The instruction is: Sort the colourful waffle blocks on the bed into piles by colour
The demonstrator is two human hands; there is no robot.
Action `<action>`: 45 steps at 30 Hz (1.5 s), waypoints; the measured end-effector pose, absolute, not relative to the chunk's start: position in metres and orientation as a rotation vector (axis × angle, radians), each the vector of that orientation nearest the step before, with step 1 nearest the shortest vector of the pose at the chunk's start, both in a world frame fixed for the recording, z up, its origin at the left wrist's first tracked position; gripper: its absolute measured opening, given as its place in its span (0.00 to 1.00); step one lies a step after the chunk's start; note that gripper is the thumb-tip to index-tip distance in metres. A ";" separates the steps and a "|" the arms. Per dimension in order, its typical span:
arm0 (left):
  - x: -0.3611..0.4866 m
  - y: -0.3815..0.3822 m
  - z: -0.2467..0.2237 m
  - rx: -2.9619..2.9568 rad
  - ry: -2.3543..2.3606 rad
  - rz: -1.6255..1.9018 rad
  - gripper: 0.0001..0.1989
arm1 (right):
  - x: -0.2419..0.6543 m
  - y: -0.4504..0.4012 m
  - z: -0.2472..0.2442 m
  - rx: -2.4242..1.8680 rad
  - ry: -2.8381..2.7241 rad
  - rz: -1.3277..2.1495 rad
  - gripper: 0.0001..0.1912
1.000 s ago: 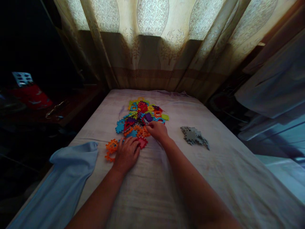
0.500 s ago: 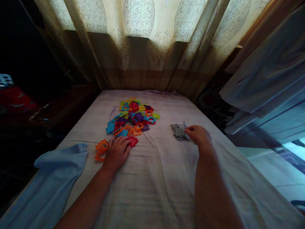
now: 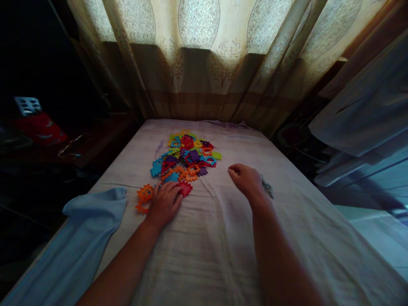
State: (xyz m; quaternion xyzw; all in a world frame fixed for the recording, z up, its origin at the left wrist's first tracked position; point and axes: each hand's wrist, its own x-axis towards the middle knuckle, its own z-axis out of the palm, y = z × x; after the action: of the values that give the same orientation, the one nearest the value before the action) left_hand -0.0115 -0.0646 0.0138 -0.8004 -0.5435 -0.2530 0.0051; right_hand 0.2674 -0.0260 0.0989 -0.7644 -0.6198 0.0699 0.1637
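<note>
A heap of toothed flat pieces [image 3: 188, 157] in many colours lies on the pale sheet, left of centre. My left hand [image 3: 165, 202] rests at the heap's near edge with its fingers spread, between a red piece [image 3: 186, 188] and orange pieces [image 3: 145, 193]. To the right of the heap, my right hand [image 3: 244, 176] is just above the sheet, its fingers curled and closed, with nothing seen in them. Grey pieces [image 3: 267, 187] lie just right of my right hand, partly hidden behind it.
Light blue cloth [image 3: 92, 216] lies along the left edge of the sheet [image 3: 207, 263]. Patterned curtains [image 3: 197, 80] hang behind. A red item [image 3: 44, 127] is on a dark surface at the left, and pale clothes [image 3: 360, 110] hang at the right.
My right hand has moved left from the grey pieces towards the heap. The view has shifted a little. My left hand remains at the heap's near edge.
</note>
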 end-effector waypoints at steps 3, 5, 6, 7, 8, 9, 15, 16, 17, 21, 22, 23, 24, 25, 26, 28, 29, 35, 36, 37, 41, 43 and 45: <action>-0.012 -0.065 0.014 -2.515 -1.700 -0.812 0.12 | 0.216 -0.015 0.089 -2.015 -1.979 0.291 0.16; -0.012 -0.066 0.013 -2.518 -1.697 -0.826 0.12 | 0.186 -0.003 0.081 -1.939 -2.095 0.333 0.17; -0.012 -0.066 0.013 -2.518 -1.698 -0.829 0.12 | 0.173 0.004 0.078 -1.920 -2.132 0.337 0.17; -0.012 -0.066 0.013 -2.518 -1.701 -0.829 0.12 | 0.162 0.011 0.076 -1.918 -2.158 0.333 0.18; -0.011 -0.067 0.013 -2.517 -1.707 -0.828 0.12 | 0.153 0.018 0.074 -1.927 -2.176 0.326 0.18; -0.011 -0.067 0.014 -2.517 -1.713 -0.826 0.11 | 0.145 0.024 0.072 -1.944 -2.187 0.320 0.19; -0.010 -0.069 0.014 -2.516 -1.743 -0.837 0.10 | 0.126 0.045 0.070 -2.010 -2.212 0.398 0.17; -0.010 -0.069 0.014 -2.514 -1.746 -0.840 0.10 | 0.126 0.047 0.070 -2.012 -2.209 0.422 0.16; -0.010 -0.069 0.014 -2.512 -1.748 -0.844 0.10 | 0.126 0.047 0.070 -2.009 -2.207 0.446 0.16; -0.010 -0.069 0.014 -2.515 -1.729 -0.867 0.10 | 0.133 0.045 0.077 -1.961 -2.184 0.457 0.15; -0.010 -0.069 0.014 -2.517 -1.721 -0.870 0.09 | 0.137 0.044 0.080 -1.951 -2.166 0.426 0.15; -0.010 -0.069 0.014 -2.518 -1.713 -0.870 0.09 | 0.142 0.042 0.083 -1.947 -2.140 0.388 0.15; -0.010 -0.069 0.014 -2.519 -1.705 -0.869 0.09 | 0.148 0.039 0.087 -1.948 -2.110 0.345 0.15; -0.010 -0.069 0.014 -2.520 -1.695 -0.868 0.09 | 0.155 0.036 0.091 -1.954 -2.077 0.302 0.15; -0.010 -0.069 0.014 -2.521 -1.684 -0.867 0.09 | 0.163 0.033 0.095 -1.958 -2.047 0.257 0.15; -0.010 -0.069 0.014 -2.521 -1.655 -0.871 0.08 | 0.184 0.025 0.100 -1.961 -1.991 0.167 0.15; -0.010 -0.069 0.015 -2.513 -1.642 -0.876 0.08 | 0.196 0.020 0.102 -1.964 -1.958 0.122 0.15; -0.011 -0.072 0.021 -2.511 -1.526 -0.894 0.11 | 0.280 -0.011 0.094 -1.974 -1.739 -0.227 0.15; -0.011 -0.072 0.022 -2.519 -1.504 -0.895 0.11 | 0.294 -0.017 0.090 -1.979 -1.723 -0.290 0.15; -0.011 -0.072 0.023 -2.525 -1.484 -0.896 0.11 | 0.306 -0.023 0.085 -1.991 -1.718 -0.341 0.15; -0.010 -0.075 0.024 -2.519 -1.428 -0.905 0.12 | 0.336 -0.051 0.065 -2.047 -1.868 -0.391 0.13; -0.009 -0.079 0.023 -2.514 -1.422 -0.905 0.12 | 0.340 -0.063 0.057 -2.038 -1.959 -0.380 0.11; -0.008 -0.085 0.022 -2.525 -1.414 -0.892 0.13 | 0.339 -0.072 0.054 -2.023 -1.996 -0.372 0.12</action>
State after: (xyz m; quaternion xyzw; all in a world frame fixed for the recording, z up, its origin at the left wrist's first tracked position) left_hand -0.0081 -0.0849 0.0222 -0.8325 -0.4662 -0.2941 0.0563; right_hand 0.3385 -0.0722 0.0541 -0.6991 -0.6898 -0.1287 0.1373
